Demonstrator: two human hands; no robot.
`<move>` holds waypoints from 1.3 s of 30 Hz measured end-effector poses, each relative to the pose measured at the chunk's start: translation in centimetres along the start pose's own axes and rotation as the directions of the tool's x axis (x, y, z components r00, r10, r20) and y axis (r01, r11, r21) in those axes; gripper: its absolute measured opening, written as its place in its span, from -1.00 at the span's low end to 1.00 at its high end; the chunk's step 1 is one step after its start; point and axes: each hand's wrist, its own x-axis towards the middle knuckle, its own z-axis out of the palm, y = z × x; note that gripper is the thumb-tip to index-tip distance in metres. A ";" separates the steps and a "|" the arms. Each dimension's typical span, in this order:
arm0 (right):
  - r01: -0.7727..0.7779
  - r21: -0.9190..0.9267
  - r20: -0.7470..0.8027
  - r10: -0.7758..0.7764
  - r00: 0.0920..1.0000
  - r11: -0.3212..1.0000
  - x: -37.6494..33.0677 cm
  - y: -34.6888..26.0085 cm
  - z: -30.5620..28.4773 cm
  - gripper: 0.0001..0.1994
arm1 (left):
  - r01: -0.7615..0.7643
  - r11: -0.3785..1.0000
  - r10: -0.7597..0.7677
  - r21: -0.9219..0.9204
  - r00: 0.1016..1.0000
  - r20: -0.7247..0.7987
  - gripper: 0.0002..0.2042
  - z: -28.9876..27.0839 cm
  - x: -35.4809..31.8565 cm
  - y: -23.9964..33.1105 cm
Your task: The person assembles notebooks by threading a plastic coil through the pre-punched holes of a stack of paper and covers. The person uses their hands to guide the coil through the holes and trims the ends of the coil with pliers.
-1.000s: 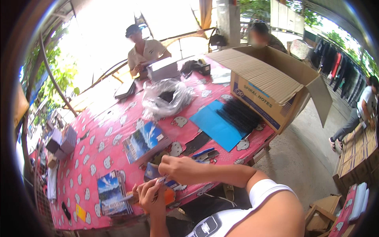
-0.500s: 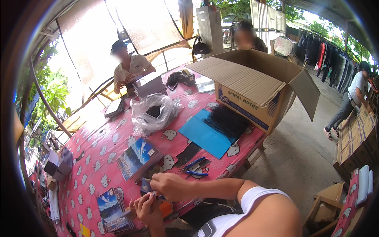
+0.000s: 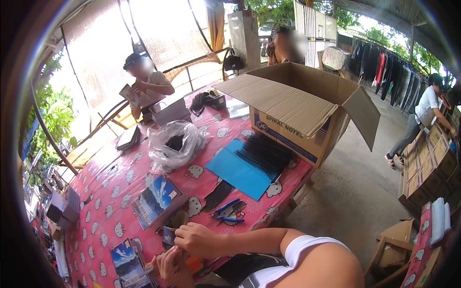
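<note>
My right hand (image 3: 196, 240) and my left hand (image 3: 174, 269) meet at the near edge of the table, fingers closed and pinching together. What they grip is small and mostly hidden by the fingers. A piece with a dark blue picture cover (image 3: 169, 235) shows beside my right fingertips. Partly under my hands lies something orange (image 3: 193, 264). To the left of my left hand sits a pile of spiral notebooks (image 3: 127, 261) with a sky-and-mountain cover. A second notebook stack (image 3: 158, 199) stands farther off. Blue-handled pliers (image 3: 230, 219) rest beyond my right forearm.
A large open carton (image 3: 288, 125) stands at the table's far right, flaps out. Near it lie blue sheets (image 3: 237, 168) and black spiral coils (image 3: 264, 153). A clear plastic bag (image 3: 175, 146) sits mid-table. One person (image 3: 149, 86) works across the table; others are beyond.
My view has swung slightly, shifting the table's things leftward. My hands stay together, fingers a little repositioned. The person across the table has raised a booklet; the one behind the carton has turned.
</note>
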 end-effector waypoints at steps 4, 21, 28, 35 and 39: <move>-0.036 0.252 0.215 -0.019 0.976 0.967 2.0 2.5 -2.4 -0.79 | 0.202 0.977 -0.208 -0.072 0.974 -0.090 -0.77 -0.2 -0.2 1.6; 0.176 -0.133 0.373 -0.115 0.921 0.975 2.7 13.5 9.1 -0.63 | -0.002 0.980 -0.021 0.199 0.993 0.115 -0.53 -1.3 1.3 -0.8; 0.039 0.837 -0.046 0.000 0.999 0.546 2.2 11.4 1.8 -0.62 | 0.006 0.985 -0.016 0.171 0.998 0.061 -0.77 -2.2 1.0 -0.8; -0.048 0.967 0.090 -0.162 0.983 0.250 3.4 10.3 -0.1 -0.53 | 0.302 0.951 -0.308 0.068 0.943 0.125 -0.59 -1.4 1.4 -0.8; -0.209 0.239 0.284 0.138 0.949 0.948 4.9 9.6 0.7 -0.53 | 0.054 0.954 -0.092 0.296 0.989 0.115 -0.67 -3.0 3.6 0.9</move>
